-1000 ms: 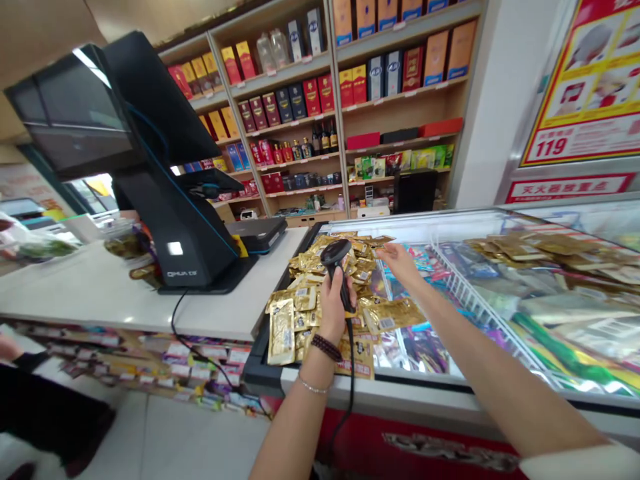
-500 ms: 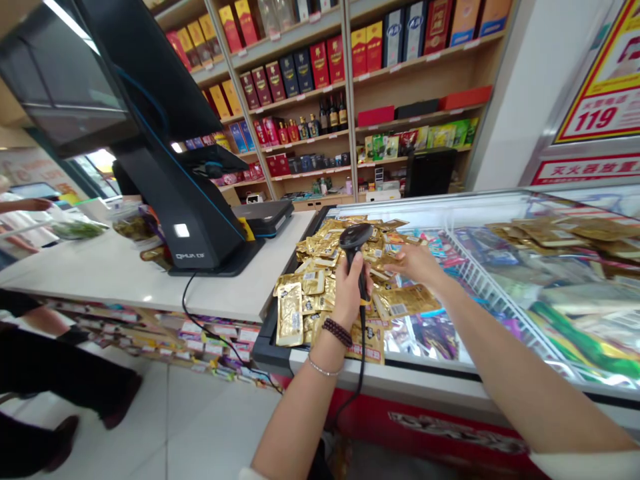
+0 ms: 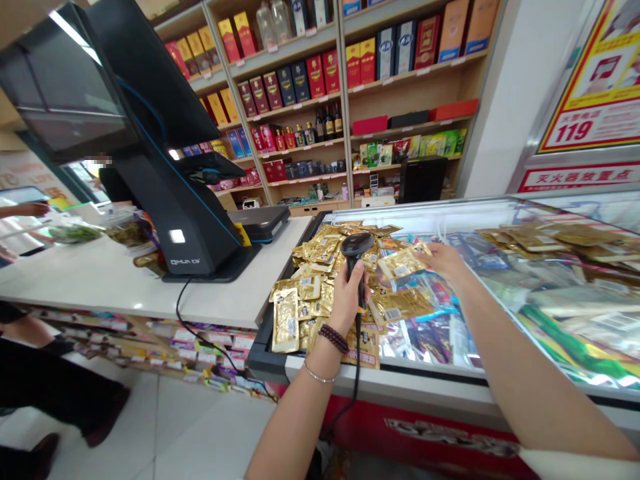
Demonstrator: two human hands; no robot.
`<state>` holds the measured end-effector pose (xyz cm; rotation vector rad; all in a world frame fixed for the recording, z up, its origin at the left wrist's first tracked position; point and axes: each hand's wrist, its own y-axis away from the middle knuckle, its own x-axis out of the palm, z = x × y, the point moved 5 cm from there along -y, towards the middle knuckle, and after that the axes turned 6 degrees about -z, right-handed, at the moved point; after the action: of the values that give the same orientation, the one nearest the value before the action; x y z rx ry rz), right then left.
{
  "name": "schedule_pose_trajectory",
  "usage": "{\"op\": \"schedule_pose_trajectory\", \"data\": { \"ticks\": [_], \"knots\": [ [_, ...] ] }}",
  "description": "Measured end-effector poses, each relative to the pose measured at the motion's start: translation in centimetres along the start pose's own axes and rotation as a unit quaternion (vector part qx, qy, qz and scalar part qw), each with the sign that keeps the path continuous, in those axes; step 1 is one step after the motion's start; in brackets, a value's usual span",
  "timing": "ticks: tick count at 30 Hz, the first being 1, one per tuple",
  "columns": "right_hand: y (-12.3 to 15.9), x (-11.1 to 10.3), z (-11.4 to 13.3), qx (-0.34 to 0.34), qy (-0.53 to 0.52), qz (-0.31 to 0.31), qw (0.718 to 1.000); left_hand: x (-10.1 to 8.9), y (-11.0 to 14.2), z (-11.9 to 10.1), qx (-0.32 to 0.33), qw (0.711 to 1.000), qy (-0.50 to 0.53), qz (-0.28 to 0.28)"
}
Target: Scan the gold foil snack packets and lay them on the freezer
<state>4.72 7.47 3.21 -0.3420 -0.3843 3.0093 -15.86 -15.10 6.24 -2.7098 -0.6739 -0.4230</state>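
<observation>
My left hand [image 3: 349,293] is wrapped round the handle of a black barcode scanner [image 3: 357,245], its head held upright over the freezer top. My right hand [image 3: 444,260] pinches one end of a gold foil packet [image 3: 403,264], which is lifted a little to the right of the scanner. Beneath and left of both hands lies a heap of gold packets [image 3: 320,250], several with white barcode labels. A larger gold packet [image 3: 400,305] lies flat below the held one. The scanner's cable [image 3: 357,367] hangs over the freezer's front edge.
The glass-topped chest freezer [image 3: 400,380] holds coloured packages, with more gold packets [image 3: 550,240] at right. To the left, a black register terminal [image 3: 185,220] stands on a white counter [image 3: 215,293]. Shelves of boxes [image 3: 285,87] rise behind. A person's dark-trousered leg [image 3: 55,373] is at far left.
My right hand has moved right and up from the heap, and a gold packet now shows in its fingers. My left hand still holds the scanner in nearly the same place.
</observation>
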Motion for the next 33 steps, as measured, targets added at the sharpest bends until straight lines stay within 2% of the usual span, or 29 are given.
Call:
{"op": "schedule_pose_trajectory", "data": {
  "ticks": [2,5,8,11,15,25,33],
  "knots": [
    [-0.1,-0.8,-0.2,0.06,-0.058,-0.056,0.995,0.0,0.0,0.1,-0.005,1.0,-0.005,-0.002],
    [0.0,-1.3,0.1,0.094,-0.181,-0.122,0.971,0.2,0.2,0.0,-0.011,1.0,-0.012,0.009],
    [0.1,-0.9,0.5,0.101,-0.274,-0.112,0.95,0.7,0.5,-0.4,-0.008,0.999,-0.02,0.035],
    [-0.2,-0.8,1.0,0.069,-0.308,-0.089,0.945,1.0,0.9,-0.8,-0.001,0.998,-0.029,0.055],
    [-0.6,-1.1,1.1,0.037,-0.318,-0.084,0.944,1.2,1.3,-1.0,0.003,0.997,-0.042,0.065],
    [-0.7,-1.2,0.7,0.025,-0.278,-0.065,0.958,1.3,1.7,-1.0,-0.005,0.995,-0.057,0.086],
    [-0.2,-1.3,1.1,0.009,-0.237,-0.077,0.968,1.6,1.7,-1.1,-0.012,0.993,-0.056,0.107]
  ]
}}
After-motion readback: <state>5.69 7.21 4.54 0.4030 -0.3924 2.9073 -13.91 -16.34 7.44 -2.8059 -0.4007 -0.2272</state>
